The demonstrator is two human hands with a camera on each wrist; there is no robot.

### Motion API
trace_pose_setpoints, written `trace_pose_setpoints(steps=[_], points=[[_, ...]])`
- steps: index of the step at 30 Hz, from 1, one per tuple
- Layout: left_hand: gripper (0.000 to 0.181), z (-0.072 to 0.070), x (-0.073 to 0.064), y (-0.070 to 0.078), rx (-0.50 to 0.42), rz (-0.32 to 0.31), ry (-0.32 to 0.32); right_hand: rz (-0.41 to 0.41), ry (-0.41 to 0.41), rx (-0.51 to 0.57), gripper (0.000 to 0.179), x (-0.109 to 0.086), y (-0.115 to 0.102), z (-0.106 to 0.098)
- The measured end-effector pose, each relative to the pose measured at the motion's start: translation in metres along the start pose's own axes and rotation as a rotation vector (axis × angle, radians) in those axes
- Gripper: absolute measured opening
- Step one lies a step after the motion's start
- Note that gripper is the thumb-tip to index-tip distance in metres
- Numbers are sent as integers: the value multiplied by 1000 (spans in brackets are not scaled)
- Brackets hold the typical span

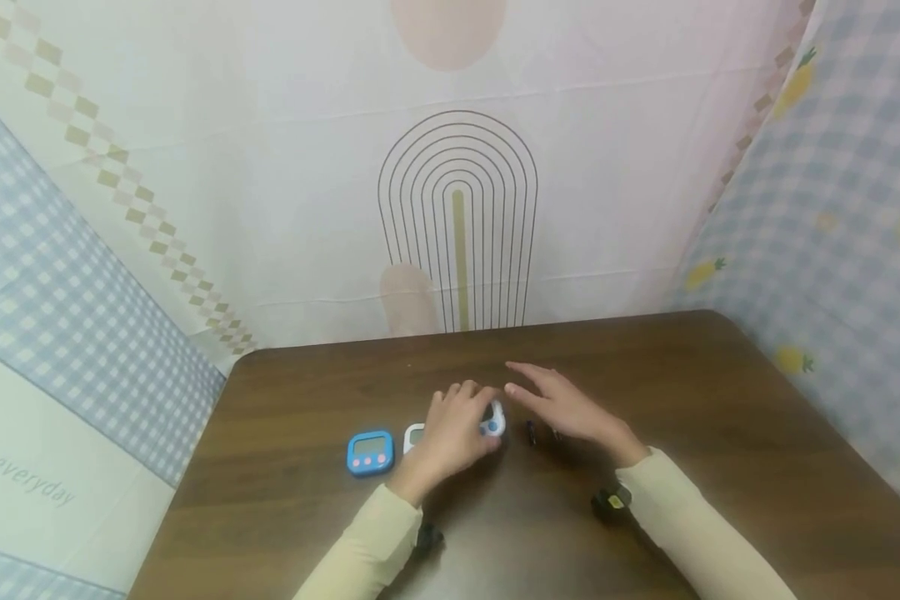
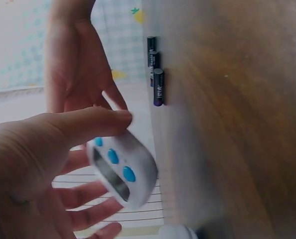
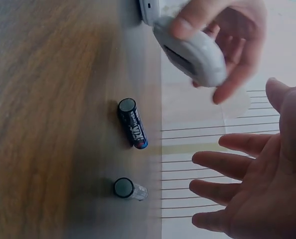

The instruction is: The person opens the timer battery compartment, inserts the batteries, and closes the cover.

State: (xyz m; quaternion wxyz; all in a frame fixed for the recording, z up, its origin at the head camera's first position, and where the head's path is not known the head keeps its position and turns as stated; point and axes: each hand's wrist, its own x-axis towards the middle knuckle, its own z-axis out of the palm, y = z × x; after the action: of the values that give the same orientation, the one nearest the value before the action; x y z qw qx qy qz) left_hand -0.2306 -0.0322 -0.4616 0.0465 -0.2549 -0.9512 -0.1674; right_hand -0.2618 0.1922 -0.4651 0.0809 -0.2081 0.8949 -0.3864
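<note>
My left hand (image 1: 453, 429) grips a white digital timer (image 2: 140, 167) with blue buttons, its thumb along one edge. The timer is held above the table, and in the right wrist view its rounded side shows. My right hand (image 1: 570, 408) is beside it with fingers spread and nothing in them. Under and near the right hand, dark AAA-like batteries lie on the table: one battery (image 3: 132, 124) with white lettering and another battery (image 3: 128, 188) seen end-on. A third shows in the left wrist view. Partly behind the left hand sits another white timer (image 1: 414, 435).
A blue timer (image 1: 370, 452) with pink buttons lies at the left on the brown wooden table (image 1: 285, 517). Patterned cloth (image 1: 307, 208) hangs behind the table, and checked cloth (image 1: 832, 250) hangs along its right side.
</note>
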Motion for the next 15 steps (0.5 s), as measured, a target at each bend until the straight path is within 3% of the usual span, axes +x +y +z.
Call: trace_pose_setpoints(steps=[4,8,15], points=[[63,-3,1,0,-99,-9,98,-10,-4,37,68,-1,-4,-1],[63,-5,2,1,-177,-26,153,-7,-1,50,67,-2,-8,-2],[62,-5,2,1,-220,-12,223,9,10,41,65,-2,-10,0]])
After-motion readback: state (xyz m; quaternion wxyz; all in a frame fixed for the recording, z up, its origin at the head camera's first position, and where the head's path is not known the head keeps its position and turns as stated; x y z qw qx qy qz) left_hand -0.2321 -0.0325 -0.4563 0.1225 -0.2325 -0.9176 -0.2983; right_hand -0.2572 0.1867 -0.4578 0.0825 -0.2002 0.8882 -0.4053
